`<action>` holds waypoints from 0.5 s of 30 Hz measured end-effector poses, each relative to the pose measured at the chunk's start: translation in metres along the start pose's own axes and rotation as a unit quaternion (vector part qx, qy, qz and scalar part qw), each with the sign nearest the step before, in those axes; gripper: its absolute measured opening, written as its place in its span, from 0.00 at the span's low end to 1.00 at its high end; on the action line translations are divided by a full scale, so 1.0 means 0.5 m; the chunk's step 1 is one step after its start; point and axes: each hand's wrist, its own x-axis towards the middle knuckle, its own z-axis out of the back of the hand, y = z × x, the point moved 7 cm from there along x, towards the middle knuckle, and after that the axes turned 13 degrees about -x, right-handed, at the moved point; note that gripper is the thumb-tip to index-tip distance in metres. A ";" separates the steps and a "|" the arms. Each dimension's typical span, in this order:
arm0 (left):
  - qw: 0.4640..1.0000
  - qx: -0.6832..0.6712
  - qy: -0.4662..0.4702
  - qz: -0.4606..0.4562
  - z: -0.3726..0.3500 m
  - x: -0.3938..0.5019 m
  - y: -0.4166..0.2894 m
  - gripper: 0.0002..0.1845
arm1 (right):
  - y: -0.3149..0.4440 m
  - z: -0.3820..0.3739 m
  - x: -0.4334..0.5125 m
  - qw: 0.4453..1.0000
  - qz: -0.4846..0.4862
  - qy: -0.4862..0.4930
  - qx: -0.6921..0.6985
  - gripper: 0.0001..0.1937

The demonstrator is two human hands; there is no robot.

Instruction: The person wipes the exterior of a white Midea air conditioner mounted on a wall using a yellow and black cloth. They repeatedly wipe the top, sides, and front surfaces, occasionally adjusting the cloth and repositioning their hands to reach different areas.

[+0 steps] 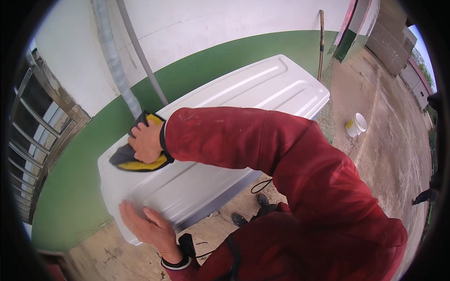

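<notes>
Before me stands a large white box with a glossy ribbed lid (211,179), set along the wall. My right hand (147,140) is on a black and yellow cloth (140,166), pressed flat near the lid's left end, with the fingers curled onto the fabric. That arm, in a red sleeve, reaches across and hides the middle of the lid. At the near left corner of the lid my left hand (149,224) rests on the edge, thumb apart from the fingers, holding nothing. A black device is strapped near the left wrist.
Behind the box rises a white and green wall (225,59) with a wrapped pipe (114,56) and a thinner grey conduit (140,52). A barred window (38,130) is at left. A wooden pole (321,45) leans at right. A white bucket (356,125) stands on the concrete.
</notes>
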 end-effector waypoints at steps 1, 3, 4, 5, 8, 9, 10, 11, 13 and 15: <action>1.000 -0.002 -0.002 -0.002 0.000 0.000 0.002 0.20 | 0.027 0.005 -0.003 0.999 0.042 -0.003 -0.004 0.27; 1.000 -0.002 -0.002 -0.003 -0.001 -0.001 0.005 0.20 | 0.016 0.003 -0.022 0.995 0.099 0.009 -0.017 0.26; 1.000 0.000 0.001 0.000 -0.001 -0.002 0.007 0.20 | 0.004 -0.005 -0.034 0.991 0.128 0.030 -0.012 0.26; 1.000 0.001 0.000 0.007 -0.001 -0.003 0.009 0.20 | -0.028 -0.010 -0.054 0.994 0.106 0.011 0.033 0.25; 1.000 0.001 0.000 0.013 -0.001 -0.004 0.010 0.21 | -0.163 -0.039 -0.128 0.997 0.065 -0.010 0.038 0.23; 1.000 -0.001 0.004 0.016 -0.001 -0.005 0.008 0.21 | -0.222 -0.046 -0.170 0.998 0.037 -0.024 0.042 0.23; 1.000 -0.002 0.006 0.021 -0.002 -0.005 0.008 0.21 | -0.255 -0.055 -0.210 0.987 0.113 -0.008 -0.114 0.23; 1.000 -0.005 0.006 0.027 0.000 -0.006 0.008 0.21 | -0.318 -0.059 -0.264 0.995 0.051 -0.027 -0.081 0.22; 0.999 0.004 0.009 0.034 -0.001 -0.006 0.006 0.21 | -0.439 -0.068 -0.395 0.993 -0.087 -0.058 0.049 0.23; 0.999 0.008 0.011 0.035 -0.001 -0.005 0.004 0.21 | -0.531 -0.086 -0.491 0.983 -0.180 -0.023 0.016 0.24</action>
